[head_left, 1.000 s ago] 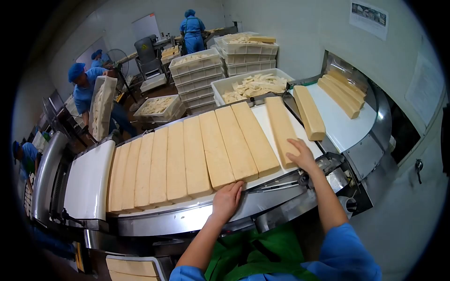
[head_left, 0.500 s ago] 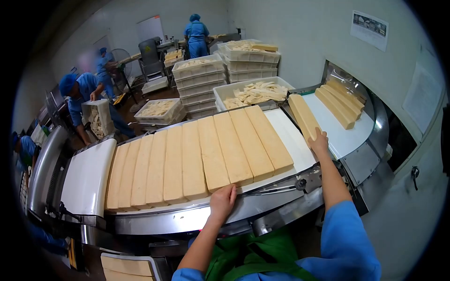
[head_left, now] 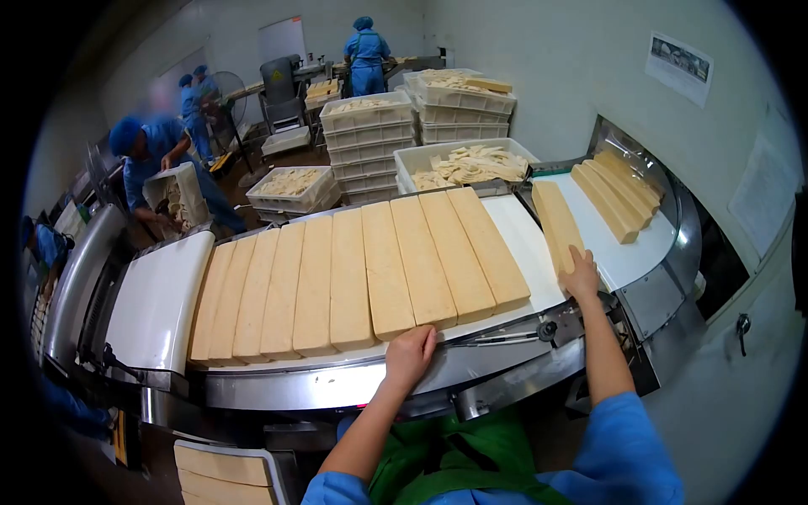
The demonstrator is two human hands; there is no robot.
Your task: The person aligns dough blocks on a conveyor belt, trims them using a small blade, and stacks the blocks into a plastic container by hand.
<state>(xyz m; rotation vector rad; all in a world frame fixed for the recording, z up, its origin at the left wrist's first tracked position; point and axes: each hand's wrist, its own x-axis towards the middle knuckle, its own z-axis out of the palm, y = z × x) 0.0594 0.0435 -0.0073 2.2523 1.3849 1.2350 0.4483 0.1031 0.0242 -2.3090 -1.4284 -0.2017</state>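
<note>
Several long pale-yellow blocks (head_left: 346, 278) lie side by side on a white belt (head_left: 523, 244). My left hand (head_left: 410, 357) rests at the near end of the row, its fingers curled together against the block ends and the metal edge. One separate block (head_left: 555, 220) lies to the right, across the gap between the belt and the curved belt. My right hand (head_left: 581, 276) is on the near end of that block, fingers over its right side. More blocks (head_left: 613, 200) sit on the curved belt (head_left: 644, 248) at the right.
Behind the belt stand stacked white crates (head_left: 368, 143) and a large bin (head_left: 471, 164) of pale pieces. A co-worker (head_left: 160, 160) tips a crate at the back left; others stand farther off. A tray of blocks (head_left: 223, 480) is at the lower left.
My right hand has moved from the right end of the row to the separate block. The block it touched earlier now lies against the row. The co-worker has lowered and tilted the crate.
</note>
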